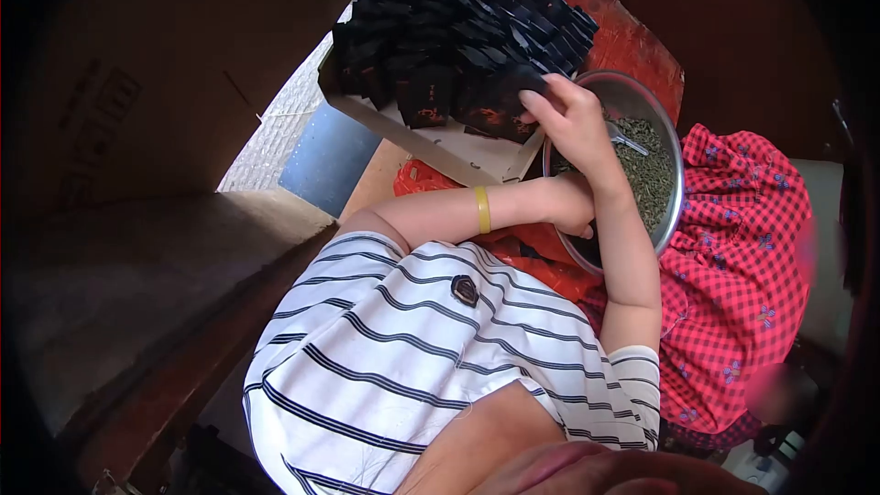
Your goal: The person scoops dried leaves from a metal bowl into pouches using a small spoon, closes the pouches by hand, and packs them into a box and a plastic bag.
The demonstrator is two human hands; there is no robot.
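My right hand (570, 119) pinches 1 black packet (500, 112) at the near edge of the box (440, 147); I'd hold lightly, avoiding creases; my left hand's (570, 204) grip, at the bowl (677, 188), I cannot tell

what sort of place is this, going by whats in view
Probably a small hand-packing spot, perhaps a home or workshop: many black packets crowd a shallow box, with a metal bowl of dried green leaves beside it.
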